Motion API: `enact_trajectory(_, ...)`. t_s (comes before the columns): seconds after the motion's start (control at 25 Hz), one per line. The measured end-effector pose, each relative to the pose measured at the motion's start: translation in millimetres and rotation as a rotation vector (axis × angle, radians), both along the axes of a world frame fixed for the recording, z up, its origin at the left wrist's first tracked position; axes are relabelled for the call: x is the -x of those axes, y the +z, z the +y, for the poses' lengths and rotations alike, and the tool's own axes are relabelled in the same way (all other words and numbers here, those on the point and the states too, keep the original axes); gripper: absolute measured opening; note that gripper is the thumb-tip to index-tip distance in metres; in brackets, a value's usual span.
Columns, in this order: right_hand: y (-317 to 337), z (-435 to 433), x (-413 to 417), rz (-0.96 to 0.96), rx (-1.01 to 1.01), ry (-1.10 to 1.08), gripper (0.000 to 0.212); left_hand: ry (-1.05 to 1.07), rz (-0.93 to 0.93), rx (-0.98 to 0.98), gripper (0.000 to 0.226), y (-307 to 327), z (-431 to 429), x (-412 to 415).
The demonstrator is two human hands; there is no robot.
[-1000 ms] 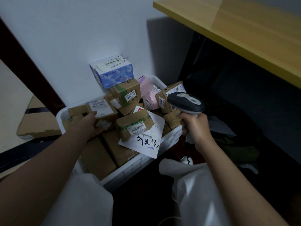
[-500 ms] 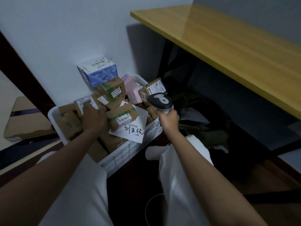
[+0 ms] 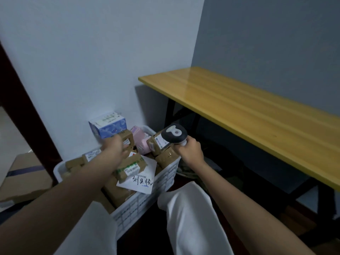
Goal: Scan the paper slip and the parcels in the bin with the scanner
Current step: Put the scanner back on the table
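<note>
The white slatted plastic bin sits on the floor against the wall, heaped with brown cardboard parcels. The white paper slip with black handwriting lies on the heap toward the bin's 4 o'clock side, partly under one labelled parcel. The right hand is clenched around the handle of the black-and-grey handheld scanner, held above the bin's 2 o'clock corner. The left hand reaches over the parcels near the blue-and-white carton at 12 o'clock; it is blurred, so its grasp cannot be told. A yellow wooden tabletop stands at 3 o'clock.
</note>
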State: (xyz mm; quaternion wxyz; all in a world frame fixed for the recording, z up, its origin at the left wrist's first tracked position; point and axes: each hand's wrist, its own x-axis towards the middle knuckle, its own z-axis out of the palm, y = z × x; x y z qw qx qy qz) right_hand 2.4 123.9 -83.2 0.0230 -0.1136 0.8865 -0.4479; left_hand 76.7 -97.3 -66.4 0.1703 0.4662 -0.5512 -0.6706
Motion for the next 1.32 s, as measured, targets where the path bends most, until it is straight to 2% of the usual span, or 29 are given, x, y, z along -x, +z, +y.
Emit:
enact_trajectory(0.12, 44.8, 13.4, 4.7, 0.043, 0.001, -0.008, 0.013, -0.043, 0.026, -0.175, 0.024, 25.2, 13.2, -4.6)
enact_trajectory(0.24, 83.6, 35.4, 12.7, 0.1, -0.03, -0.011, 0.012, -0.109, 0.094, -0.244, 0.035, 55.7, 16.4, -6.7)
enact_trajectory(0.44, 150.8, 79.4, 26.0, 0.229, -0.148, -0.16, 0.009, -0.142, 0.194, -0.216, 0.024, 118.6, 20.0, -8.0)
enact_trajectory(0.64, 189.9, 131.0, 48.9, 0.293, -0.252, -0.307, 0.009, -0.173, 0.26, -0.191, 0.024, 164.0, 31.0, 0.6)
enact_trajectory(0.8, 190.5, 174.7, 72.7, 0.175, -0.291, -0.391, 0.019, -0.22, 0.268, -0.192, 0.023, 177.0, 52.0, 11.5)
enact_trajectory(1.0, 168.0, 213.6, 86.7, 0.065, -0.232, -0.466, 0.026, -0.327, 0.204, -0.169, 0.024, 182.2, 88.2, 25.7)
enact_trajectory(1.12, 149.3, 230.0, 96.7, -0.043, -0.21, -0.494, 0.021, -0.368, 0.168, -0.154, 0.023, 172.5, 104.4, 28.4)
enact_trajectory(1.24, 134.9, 241.6, 108.7, -0.111, -0.328, -0.538, 0.037, -0.374, 0.123, -0.171, 0.025, 162.3, 110.2, 28.8)
enact_trajectory(1.32, 129.1, 246.0, 113.1, -0.129, -0.444, -0.546, 0.035, -0.363, 0.11, -0.169, 0.026, 159.3, 108.8, 27.8)
